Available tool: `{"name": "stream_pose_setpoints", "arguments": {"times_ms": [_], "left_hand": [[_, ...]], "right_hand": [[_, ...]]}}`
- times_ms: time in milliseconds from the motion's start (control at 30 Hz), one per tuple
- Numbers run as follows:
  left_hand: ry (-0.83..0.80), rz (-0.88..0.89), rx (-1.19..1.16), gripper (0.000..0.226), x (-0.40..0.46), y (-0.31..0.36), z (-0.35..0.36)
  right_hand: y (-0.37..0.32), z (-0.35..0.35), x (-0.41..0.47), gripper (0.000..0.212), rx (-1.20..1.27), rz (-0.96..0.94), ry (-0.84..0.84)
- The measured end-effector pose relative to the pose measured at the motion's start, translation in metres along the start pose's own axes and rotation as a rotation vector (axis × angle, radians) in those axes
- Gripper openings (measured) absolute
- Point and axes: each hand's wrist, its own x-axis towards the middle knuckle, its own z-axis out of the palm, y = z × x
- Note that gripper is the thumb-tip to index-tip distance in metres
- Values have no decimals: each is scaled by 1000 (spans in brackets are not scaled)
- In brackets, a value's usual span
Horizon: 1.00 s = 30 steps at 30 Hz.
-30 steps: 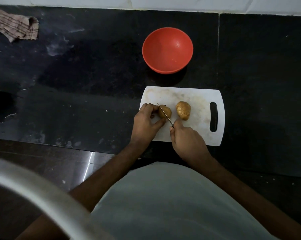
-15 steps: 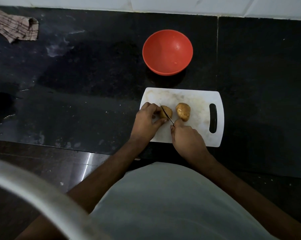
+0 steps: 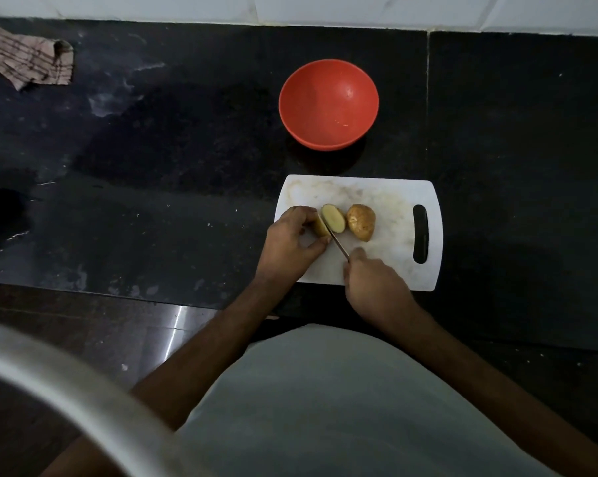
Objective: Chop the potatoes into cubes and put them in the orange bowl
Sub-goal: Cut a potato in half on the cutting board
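From the head camera, looking down: a white cutting board [image 3: 387, 270] lies on the dark counter [image 3: 187, 187], its slot handle to the right. On it a potato is split in two. The left half [image 3: 320, 228] sits under the left hand [image 3: 292, 241], whose fingers [image 3: 299, 215] curl over its top and far side while the thumb presses at the near side, pinning it down. The right half [image 3: 333, 218] has fallen open just right of the blade, pale cut face turned up, long axis running from far-left to near-right. The knife [image 3: 335, 241] lies in the gap between the halves along that same diagonal, its tip at the far left. The right hand [image 3: 375, 287] is wrapped tight round the handle, which is hidden inside the fist, at the near side of the board.

A whole potato [image 3: 361, 222] stands just right of the cut half, close to it or touching; I cannot tell which.

The orange bowl [image 3: 328, 105] sits on the counter beyond the far edge of the board, nothing in it. A crumpled cloth [image 3: 29, 63] lies far left.

The next cuts likely go across the pinned half, which is right at the left fingers, so the blade must stay clear of that thumb.
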Motion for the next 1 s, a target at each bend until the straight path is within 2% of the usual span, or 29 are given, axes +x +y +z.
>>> {"name": "stream_pose_setpoints", "arguments": {"times_ms": [233, 300, 400, 467, 567, 667, 733, 833, 900, 1000], "left_hand": [[40, -43, -64, 41, -9, 6, -3], [51, -54, -76, 40, -16, 10, -3], [65, -98, -78, 40, -21, 13, -2], [75, -120, -65, 40, -21, 13, 2], [108, -134, -50, 41, -20, 15, 8], [116, -140, -62, 41, -17, 14, 10], [101, -124, -73, 42, -17, 10, 9], [80, -74, -80, 44, -15, 6, 8], [51, -14, -85, 44, -11, 0, 8], [45, 27, -83, 46, -8, -6, 8]], "right_hand": [[24, -5, -26, 22, 19, -72, 44], [25, -12, -28, 20, 55, -104, 168], [28, -19, -19, 18, 215, -188, 458], [33, -20, -2, 35, 263, -228, 543], [42, -22, 26, 64, 308, -285, 430], [51, -20, 37, 57, 306, -318, 421], [56, -20, 36, 51, 343, -261, 476], [64, -24, 37, 52, 402, -141, 527], [61, -26, 37, 52, 323, -79, 564], [35, -28, 19, 42, 242, -103, 666]]}}
